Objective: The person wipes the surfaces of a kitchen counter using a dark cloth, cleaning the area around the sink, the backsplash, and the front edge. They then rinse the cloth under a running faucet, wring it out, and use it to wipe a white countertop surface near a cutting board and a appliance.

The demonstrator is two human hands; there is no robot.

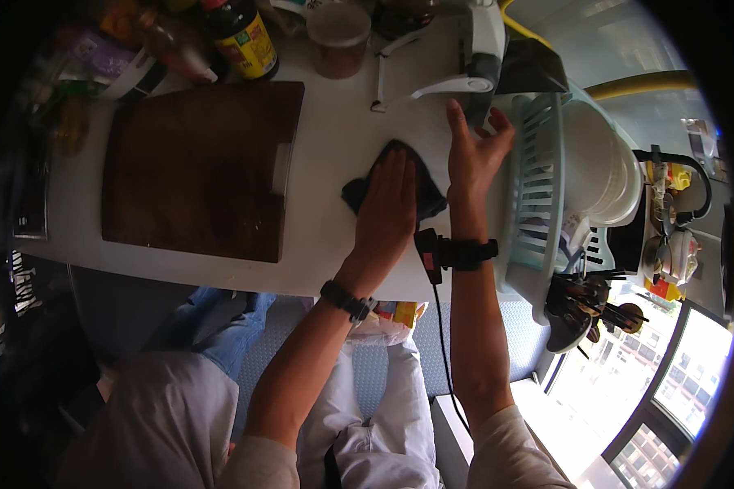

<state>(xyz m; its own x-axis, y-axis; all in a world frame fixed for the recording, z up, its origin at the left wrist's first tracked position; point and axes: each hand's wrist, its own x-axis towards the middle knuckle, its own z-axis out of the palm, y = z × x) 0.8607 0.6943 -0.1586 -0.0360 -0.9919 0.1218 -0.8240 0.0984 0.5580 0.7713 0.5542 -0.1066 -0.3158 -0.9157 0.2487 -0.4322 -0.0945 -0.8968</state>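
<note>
My left hand (388, 202) lies flat, palm down, on a dark cloth (427, 186) spread on the white countertop (324, 183). To its right, my right hand (480, 150) is raised with thumb and fingers apart, holding nothing. Just beyond my right fingers stands a white and grey stand with folding arms (446, 87). A pale blue plastic dish rack (553, 202) is close beside my right wrist. Left of the cloth, a dark brown cutting board (196, 174) lies on the counter.
At the back stand a dark sauce bottle with a yellow label (249, 49), a lidded plastic tub (339, 43) and other bottles. White bowls (587, 159) fill the rack; dark utensils (587, 305) hang at its near end. Another person (165, 415) is at the lower left.
</note>
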